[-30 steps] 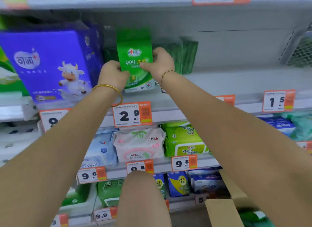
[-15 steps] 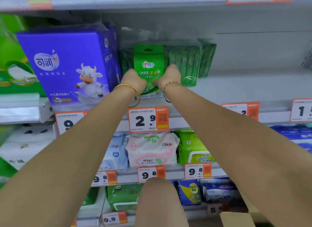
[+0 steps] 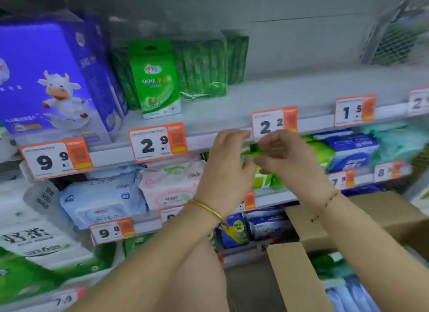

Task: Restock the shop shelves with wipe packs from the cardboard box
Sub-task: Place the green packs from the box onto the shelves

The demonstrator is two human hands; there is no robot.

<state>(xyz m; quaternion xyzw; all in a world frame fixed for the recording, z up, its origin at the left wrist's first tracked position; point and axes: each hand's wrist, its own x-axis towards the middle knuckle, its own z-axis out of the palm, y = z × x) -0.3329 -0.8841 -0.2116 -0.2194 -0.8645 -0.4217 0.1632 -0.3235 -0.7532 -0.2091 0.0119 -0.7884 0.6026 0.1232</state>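
Labels: the green wipe pack (image 3: 160, 79) reads "999" plus Chinese text I can't make out. It stands upright at the front of the upper shelf (image 3: 290, 91), with neither hand on it. A row of green packs (image 3: 204, 68) stands edge-on just behind it and to its right. A purple box (image 3: 53, 79) with a cartoon cow is just beside it on the left.

Shelf-edge tags, left to right: "9 9" tag (image 3: 55, 158), "2 9" tag (image 3: 157, 142) right under the wipe pack, "2 2" tag (image 3: 274, 123), "1 5" tag (image 3: 355, 110). One rail down I read a "9 8" tag (image 3: 111, 230). The blue pack (image 3: 102, 202) on the middle shelf shows "80". The pink-white pack (image 3: 169, 186) next to it is too blurred to read.

Fingers: the left hand (image 3: 225, 172) has its back to the camera, fingers bent inward. The right hand (image 3: 290, 163) has its fingers curled toward the left one, nearly touching it. A green strip shows at the fingertips. With the motion blur I can't tell if it's pinched or belongs to the packs on the shelf behind, so I can't tell the grip on either hand.

Pose: both hands are below the upper shelf edge, in front of the middle shelf. The forearms rise from the bottom of the frame and converge. There's a gold bangle (image 3: 209, 209) on the left wrist and a thin bracelet (image 3: 329, 198) on the right.

The cardboard box (image 3: 301, 242) is at bottom right under the right forearm, flaps open. The packs inside are blurred.
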